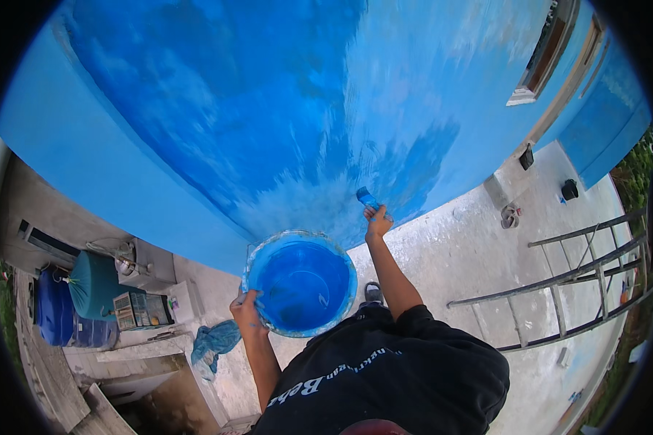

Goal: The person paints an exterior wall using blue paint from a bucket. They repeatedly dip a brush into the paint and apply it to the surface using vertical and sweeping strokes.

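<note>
My left hand (246, 311) grips the rim of a round, paint-crusted bucket (349, 247), its thumb over the edge. Blue paint (299, 283) lies inside, with a thin curved line across its surface. In my right hand (379, 220) is a paintbrush (367, 197) whose bristles are coated blue; they are at or close to the wall (402, 98), though contact is hard to tell. Deep blue covers the wall's left part and a streaky patch right of the brush, while lighter, mottled blue shows elsewhere. Blue specks mark both hands.
A metal ladder (555, 283) lies or leans at the right over the concrete floor (441, 255). Sandals (510, 216) and a black bucket (570, 189) sit farther along the wall. At left are a crumpled blue cloth (215, 345), a cage-like crate (141, 311) and a sunken pit (166, 399).
</note>
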A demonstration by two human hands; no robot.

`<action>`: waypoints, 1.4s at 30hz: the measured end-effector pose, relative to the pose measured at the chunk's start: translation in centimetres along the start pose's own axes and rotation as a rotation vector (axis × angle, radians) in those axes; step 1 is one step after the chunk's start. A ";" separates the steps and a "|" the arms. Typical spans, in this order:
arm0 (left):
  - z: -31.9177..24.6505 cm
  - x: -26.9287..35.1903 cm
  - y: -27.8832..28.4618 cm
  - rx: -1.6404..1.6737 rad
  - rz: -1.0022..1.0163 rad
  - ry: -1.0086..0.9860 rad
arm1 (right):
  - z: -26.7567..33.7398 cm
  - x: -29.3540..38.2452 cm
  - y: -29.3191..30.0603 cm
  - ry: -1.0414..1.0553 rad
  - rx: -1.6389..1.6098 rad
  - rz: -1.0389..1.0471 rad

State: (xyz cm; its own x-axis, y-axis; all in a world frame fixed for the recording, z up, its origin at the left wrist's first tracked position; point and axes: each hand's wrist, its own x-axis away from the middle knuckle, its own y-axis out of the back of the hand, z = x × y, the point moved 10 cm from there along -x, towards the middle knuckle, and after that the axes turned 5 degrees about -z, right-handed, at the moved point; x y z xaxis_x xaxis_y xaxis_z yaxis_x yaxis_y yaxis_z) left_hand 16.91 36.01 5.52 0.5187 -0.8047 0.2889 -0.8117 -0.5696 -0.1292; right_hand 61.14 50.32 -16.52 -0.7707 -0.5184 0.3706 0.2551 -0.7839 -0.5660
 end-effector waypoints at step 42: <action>1.6 -0.2 -0.2 0.066 0.056 -0.032 | 6.5 5.7 -6.7 0.033 -0.002 0.196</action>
State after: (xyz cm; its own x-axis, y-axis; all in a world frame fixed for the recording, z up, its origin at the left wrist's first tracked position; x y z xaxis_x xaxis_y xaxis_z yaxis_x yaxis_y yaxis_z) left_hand 17.44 36.02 3.99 0.4820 -0.8401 0.2488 -0.8209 -0.5322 -0.2071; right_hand 58.87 50.42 -5.82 -0.7252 -0.6494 0.2288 0.4008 -0.6684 -0.6266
